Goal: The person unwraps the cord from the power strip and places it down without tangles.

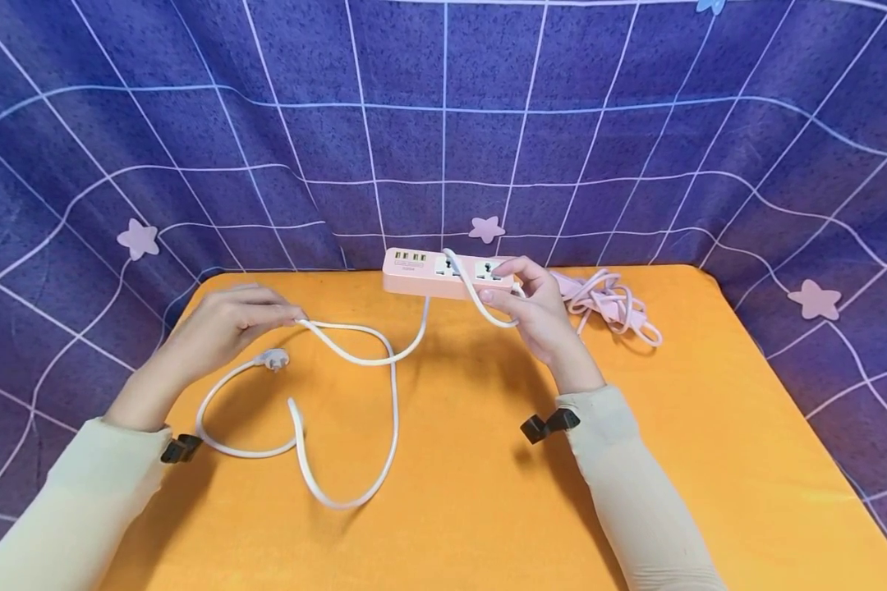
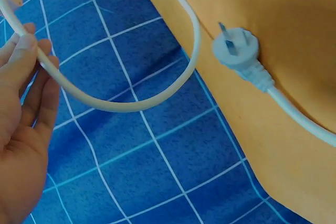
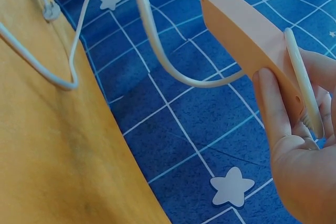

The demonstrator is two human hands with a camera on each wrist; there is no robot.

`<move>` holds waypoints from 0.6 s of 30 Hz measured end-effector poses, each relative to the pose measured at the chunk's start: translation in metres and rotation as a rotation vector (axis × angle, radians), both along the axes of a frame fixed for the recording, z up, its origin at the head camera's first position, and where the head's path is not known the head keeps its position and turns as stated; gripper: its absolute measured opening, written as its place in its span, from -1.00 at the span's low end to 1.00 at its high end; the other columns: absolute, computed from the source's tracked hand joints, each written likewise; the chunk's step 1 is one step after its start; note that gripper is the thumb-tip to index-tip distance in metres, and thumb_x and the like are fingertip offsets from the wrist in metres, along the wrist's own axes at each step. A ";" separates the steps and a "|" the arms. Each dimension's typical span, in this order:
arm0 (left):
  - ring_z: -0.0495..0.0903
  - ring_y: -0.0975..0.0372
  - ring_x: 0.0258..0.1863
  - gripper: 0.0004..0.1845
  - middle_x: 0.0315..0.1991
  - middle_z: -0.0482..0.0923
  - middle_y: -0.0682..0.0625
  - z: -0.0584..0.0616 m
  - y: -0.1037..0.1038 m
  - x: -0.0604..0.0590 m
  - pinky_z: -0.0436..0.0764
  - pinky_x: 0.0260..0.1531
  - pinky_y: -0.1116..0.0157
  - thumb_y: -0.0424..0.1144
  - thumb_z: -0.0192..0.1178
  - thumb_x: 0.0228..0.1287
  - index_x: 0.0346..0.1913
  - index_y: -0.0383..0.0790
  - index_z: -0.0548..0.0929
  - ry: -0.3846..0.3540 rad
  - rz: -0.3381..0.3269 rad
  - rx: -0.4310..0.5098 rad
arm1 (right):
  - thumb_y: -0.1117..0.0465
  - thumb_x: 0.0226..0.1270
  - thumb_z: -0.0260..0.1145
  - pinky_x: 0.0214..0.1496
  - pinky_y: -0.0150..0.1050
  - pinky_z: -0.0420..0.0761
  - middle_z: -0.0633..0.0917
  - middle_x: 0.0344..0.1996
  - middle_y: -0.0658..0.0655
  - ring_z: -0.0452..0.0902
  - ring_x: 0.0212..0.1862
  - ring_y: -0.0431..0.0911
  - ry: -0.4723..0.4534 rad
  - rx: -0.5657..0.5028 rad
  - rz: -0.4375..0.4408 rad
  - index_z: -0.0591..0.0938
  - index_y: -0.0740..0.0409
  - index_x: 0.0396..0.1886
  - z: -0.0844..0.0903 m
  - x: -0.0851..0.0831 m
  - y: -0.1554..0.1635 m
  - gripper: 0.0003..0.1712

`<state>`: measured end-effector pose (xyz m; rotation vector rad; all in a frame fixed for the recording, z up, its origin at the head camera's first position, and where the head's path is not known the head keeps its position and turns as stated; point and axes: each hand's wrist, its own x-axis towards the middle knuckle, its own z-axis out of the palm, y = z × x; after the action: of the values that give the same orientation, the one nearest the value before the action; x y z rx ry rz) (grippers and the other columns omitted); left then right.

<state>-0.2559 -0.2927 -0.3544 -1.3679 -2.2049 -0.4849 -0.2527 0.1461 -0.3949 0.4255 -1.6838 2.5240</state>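
My right hand (image 1: 508,286) grips the right end of a pink power strip (image 1: 423,273) and lifts it above the far side of the orange table (image 1: 488,492). A white cable (image 1: 395,394) passes over the strip under my right thumb. From there it sags toward my left hand (image 1: 290,315), which pinches it between thumb and fingers. The rest of the cable lies in loops on the table and ends in a white plug (image 1: 274,359). In the left wrist view the cable (image 2: 105,100) runs out of my fingers (image 2: 39,64), with the plug (image 2: 237,52) on the cloth. The right wrist view shows the strip (image 3: 244,32) in my right hand (image 3: 296,150).
The strip's own pink cord (image 1: 612,302) lies bundled at the back right of the table. A blue grid-patterned cloth with stars (image 1: 443,123) hangs behind and around the table. Black wrist-camera straps (image 1: 550,424) sit on both sleeves.
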 end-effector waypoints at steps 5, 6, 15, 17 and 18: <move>0.68 0.31 -0.24 -0.68 -0.21 0.75 0.18 -0.009 -0.005 0.002 0.55 -0.09 0.54 0.02 0.17 0.58 -0.02 -0.03 0.88 -0.091 0.006 -0.077 | 0.67 0.17 0.36 -0.12 -0.37 0.70 0.64 0.05 0.05 0.62 -0.08 -0.13 0.012 -0.003 0.006 0.71 -0.03 -0.29 0.001 0.001 -0.001 -0.54; 0.67 0.33 -0.25 -0.77 -0.22 0.74 0.21 -0.010 -0.005 0.003 0.56 -0.11 0.53 -0.07 0.28 0.52 -0.02 -0.02 0.88 -0.109 0.006 -0.090 | 0.67 0.17 0.36 -0.12 -0.37 0.70 0.64 0.04 0.05 0.62 -0.09 -0.13 0.013 -0.003 0.005 0.71 -0.03 -0.30 0.001 0.001 -0.001 -0.54; 0.59 0.49 -0.36 -0.65 -0.31 0.68 0.31 -0.024 0.003 0.011 0.58 -0.29 0.53 -0.44 0.55 0.13 -0.10 0.07 0.84 -0.296 -0.017 -0.163 | 0.66 0.18 0.37 -0.14 -0.37 0.69 0.64 0.03 0.04 0.61 -0.09 -0.13 0.018 0.011 0.003 0.71 -0.04 -0.30 0.001 0.001 -0.002 -0.55; 0.61 0.50 -0.30 -0.69 -0.27 0.69 0.35 -0.026 0.005 0.013 0.61 -0.24 0.49 -0.39 0.54 0.19 -0.13 0.12 0.83 -0.329 0.004 -0.190 | 0.66 0.18 0.37 -0.13 -0.37 0.68 0.65 0.00 0.02 0.60 -0.06 -0.13 0.018 0.013 0.006 0.71 -0.04 -0.30 0.000 0.001 -0.002 -0.54; 0.61 0.50 -0.29 -0.71 -0.26 0.69 0.37 -0.027 0.006 0.014 0.62 -0.24 0.48 -0.37 0.54 0.20 -0.13 0.14 0.82 -0.347 0.016 -0.200 | 0.66 0.18 0.37 -0.13 -0.37 0.68 0.65 -0.01 0.01 0.59 -0.04 -0.13 0.018 0.013 0.007 0.71 -0.04 -0.30 0.000 0.001 -0.002 -0.54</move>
<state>-0.2420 -0.2865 -0.3811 -1.4560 -2.6018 -0.5417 -0.2522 0.1439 -0.3948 0.4545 -1.6961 2.5073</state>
